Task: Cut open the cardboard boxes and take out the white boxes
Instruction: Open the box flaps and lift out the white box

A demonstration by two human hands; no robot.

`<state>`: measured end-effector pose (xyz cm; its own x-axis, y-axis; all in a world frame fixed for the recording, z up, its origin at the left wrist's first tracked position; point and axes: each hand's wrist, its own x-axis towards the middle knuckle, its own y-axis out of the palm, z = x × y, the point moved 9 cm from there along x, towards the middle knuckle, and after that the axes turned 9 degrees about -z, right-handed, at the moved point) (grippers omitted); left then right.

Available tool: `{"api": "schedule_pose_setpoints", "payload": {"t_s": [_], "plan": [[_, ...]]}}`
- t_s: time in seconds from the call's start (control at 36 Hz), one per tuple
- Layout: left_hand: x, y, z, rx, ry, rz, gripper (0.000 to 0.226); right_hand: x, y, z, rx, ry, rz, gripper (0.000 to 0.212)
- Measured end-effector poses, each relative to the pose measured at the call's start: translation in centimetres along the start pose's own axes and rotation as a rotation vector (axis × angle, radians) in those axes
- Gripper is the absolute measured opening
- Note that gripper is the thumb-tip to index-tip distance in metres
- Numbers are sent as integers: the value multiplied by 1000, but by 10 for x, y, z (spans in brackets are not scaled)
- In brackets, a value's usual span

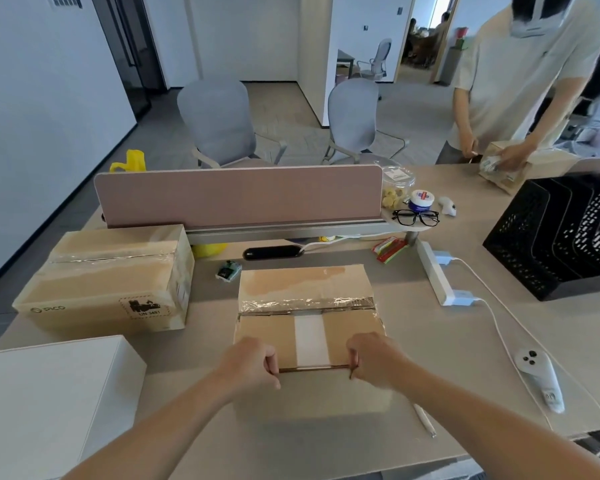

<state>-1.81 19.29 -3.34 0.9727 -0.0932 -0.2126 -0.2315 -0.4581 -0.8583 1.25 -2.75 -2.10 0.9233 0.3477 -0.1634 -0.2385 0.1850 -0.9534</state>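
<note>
Office room, pale beige desk [465, 358] with a pink felt divider panel [239, 195] along its far side; all positions below are taken from the central brown cardboard box [309, 317].

Item 1. Central brown cardboard box, lying flat before the person. Clear tape along the top seam looks already slit and crinkled; a white label strip [310, 339] crosses the near flap.

Item 2. Left hand [253, 363] and right hand [374, 362], both curled over the near edge of the box's near flap, fingers hooked under it. Grip: clenched on the flap edge, one hand at each side of the label strip.

Item 3. Step judged in hand: lifting the near flap open. Done well, both hands pull up evenly so the flap hinges back without tearing; any tape uncut at the side edges would resist and is best slit first.

Item 4. Second brown cardboard box with printed marks [108, 275], left of the central box, taped shut, apparently not yet cut.

Item 5. Large white box [49, 403], near left of the central box, out on the desk.

Item 6. White pen-shaped cutter [425, 419], near right of the central box, lying loose.

Item 7. White handheld controller [541, 382], farther right; black mesh file rack [561, 237] beyond it.

Item 8. Black-framed glasses [416, 217], far right behind the box.

Item 9. Two grey office chairs [219, 123] behind the divider; another person [520, 81] at the far right handles a small carton.
</note>
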Motion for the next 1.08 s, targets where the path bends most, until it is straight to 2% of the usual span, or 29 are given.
{"api": "schedule_pose_setpoints", "payload": {"t_s": [0.08, 0.14, 0.19, 0.28, 0.33, 0.39, 0.42, 0.5, 0.56, 0.61, 0.64, 0.75, 0.81, 0.86, 0.89, 0.92, 1.0, 1.08], "plan": [[10, -9, 4, -66, 36, -26, 27, 11, -1, -5, 153, 1, 114, 31], [22, -23, 7, -86, 103, -172, 22, 21, -12, -10, 236, 7, 29, 22], [33, -41, 10, -126, 165, -362, 15, 33, -28, -18, 217, 33, -132, 11], [51, -54, 22, -88, 139, -528, 44, 54, -41, -32, 102, 43, -280, 46], [67, -52, 33, -35, 85, -521, 66, 67, -43, -43, 122, 69, -309, 70], [78, -49, 36, -13, 60, -473, 74, 80, -37, -54, 158, 89, -272, 87], [83, -48, 36, -3, 64, -447, 73, 87, -33, -58, 161, 87, -245, 89], [88, -50, 28, 104, 146, -412, 65, 95, -38, -57, -5, -34, -260, 69], [87, -54, 18, 231, 272, -445, 58, 92, -54, -41, -174, -237, -444, 45], [84, -57, 4, 356, 426, -505, 51, 83, -65, -27, -244, -441, -634, 52], [83, -59, -2, 392, 492, -523, 48, 82, -65, -25, -276, -502, -667, 54], [71, -77, -24, 389, 686, -629, 40, 82, -74, -14, -329, -667, -754, 22], [68, -92, -32, 359, 731, -693, 44, 82, -90, -9, -311, -692, -819, 19], [70, -109, -40, 342, 741, -747, 31, 87, -106, -4, -330, -682, -864, 17], [73, -116, -44, 341, 737, -765, 26, 91, -111, -1, -352, -674, -865, 11], [78, -123, -49, 335, 728, -779, 31, 97, -116, 1, -366, -665, -867, 4], [98, -138, -66, 319, 686, -861, 48, 119, -134, 13, -393, -606, -898, 24], [127, -143, -72, 377, 577, -916, 46, 144, -143, 20, -473, -458, -931, 23]]}}
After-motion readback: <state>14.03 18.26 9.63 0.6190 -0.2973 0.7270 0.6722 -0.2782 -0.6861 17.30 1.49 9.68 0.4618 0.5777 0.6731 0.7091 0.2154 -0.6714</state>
